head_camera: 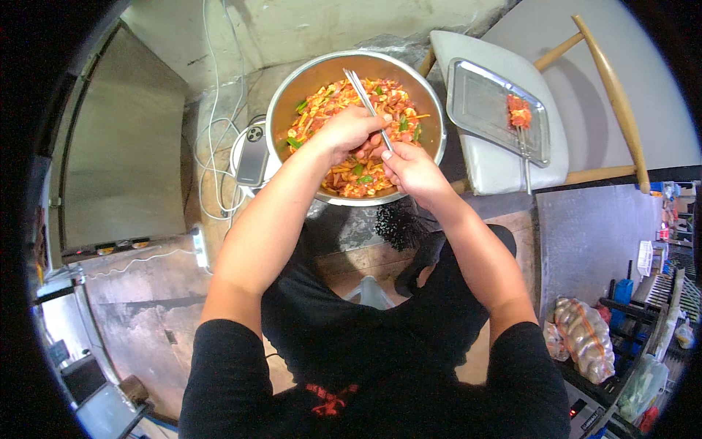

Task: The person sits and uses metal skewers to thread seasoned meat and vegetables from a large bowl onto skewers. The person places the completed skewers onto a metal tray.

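Note:
A bundle of thin metal skewers (359, 89) slants across a large round metal bowl (278, 88). My right hand (410, 169) grips the near end of the bundle over the bowl's right part. My left hand (356, 130) closes around the shafts farther up, its fingers curled down close to the food; whether they also pinch a piece is hidden. Filling the bowl is cut raw meat in red-orange marinade (321, 107), mixed with green pepper pieces and pale strips. To the right, a loaded skewer of meat (519, 112) lies on a metal tray (477, 101).
The tray rests on a white-seated wooden chair (493, 170). Left of the bowl, a smartphone (253, 159) lies on a white round surface beside loose white cables (211, 164). A dark bundle of thin sticks (397, 225) is below the bowl. Bagged goods (584, 340) occupy a rack at lower right.

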{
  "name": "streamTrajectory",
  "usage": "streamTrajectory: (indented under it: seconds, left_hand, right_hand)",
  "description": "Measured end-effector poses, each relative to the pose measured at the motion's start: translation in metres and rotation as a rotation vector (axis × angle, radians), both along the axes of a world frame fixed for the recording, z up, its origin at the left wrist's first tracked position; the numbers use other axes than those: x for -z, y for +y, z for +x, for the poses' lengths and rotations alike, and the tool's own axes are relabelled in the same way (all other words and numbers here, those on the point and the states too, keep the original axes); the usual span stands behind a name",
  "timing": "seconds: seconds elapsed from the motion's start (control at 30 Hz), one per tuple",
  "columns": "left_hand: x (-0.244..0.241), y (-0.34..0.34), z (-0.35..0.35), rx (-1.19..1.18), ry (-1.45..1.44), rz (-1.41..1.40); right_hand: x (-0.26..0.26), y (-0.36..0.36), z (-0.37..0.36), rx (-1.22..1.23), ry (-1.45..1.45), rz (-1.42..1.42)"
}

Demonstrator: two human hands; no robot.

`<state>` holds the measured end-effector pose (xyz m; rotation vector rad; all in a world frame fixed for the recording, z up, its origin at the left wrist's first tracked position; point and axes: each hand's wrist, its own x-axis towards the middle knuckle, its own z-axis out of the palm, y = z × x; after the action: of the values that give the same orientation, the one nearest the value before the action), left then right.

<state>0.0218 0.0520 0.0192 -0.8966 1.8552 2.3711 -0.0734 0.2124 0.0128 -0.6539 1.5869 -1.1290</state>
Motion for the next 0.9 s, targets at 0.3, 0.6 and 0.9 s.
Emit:
streamTrajectory:
  seconds: [0.3,0.6,0.9]
  left_hand:
    - [0.059,-0.051,0.013,0.029,-0.335,-0.926]
    - [0.081,-0.005,-0.011,0.278,-0.278,-1.44]
    - [0.088,0.025,-0.042,0.563,-0.479,-1.516]
  right_hand:
    - [0.001,0.004,-0.039,0.029,-0.063,0.028]
    - [-0.006,0.027,-0.058,0.071,-0.053,-0.032]
    - [-0.004,0.036,-0.065,0.135,0.025,-0.067]
